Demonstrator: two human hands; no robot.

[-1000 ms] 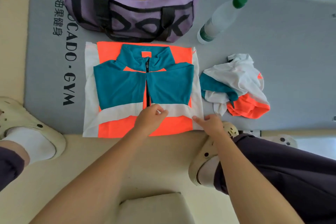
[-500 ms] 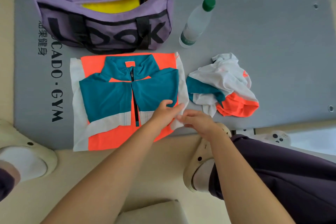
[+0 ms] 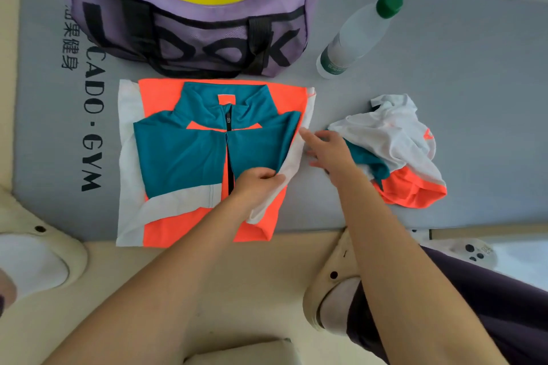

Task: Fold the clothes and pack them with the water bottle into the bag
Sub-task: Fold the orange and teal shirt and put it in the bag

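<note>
Head view shows the teal, orange and white zip-front jacket (image 3: 189, 157) lying flat, sleeves folded in, on the grey gym mat (image 3: 444, 68), centred at about 9 o'clock from the hands. The left hand (image 3: 258, 184) pinches the jacket's right edge between thumb and curled fingers, lifting a strip of white and orange cloth off the mat. The right hand (image 3: 329, 151) hovers just beside that edge with fingers straight and spread, holding nothing, its fingertips near or touching the raised flap; I cannot tell which.

At 3 o'clock, partly under the right wrist, lies a crumpled white, teal and orange garment (image 3: 397, 151), not yet folded. At 12 o'clock sits the purple fabric duffel bag with black straps and lettering (image 3: 189, 32), its zip open on something yellow inside. At 1 o'clock the clear plastic water bottle with a green cap (image 3: 358, 35) lies tilted on the mat, apart from the bag.

Risks, as I judge them: the pinch holds only the lower part of the edge, so turning it over could drag the folded sleeve out of place or leave a slanted, uneven fold. The right forearm rests close over the crumpled garment and could sweep it farther off. The bottle, lying on its side, could roll if bumped.
</note>
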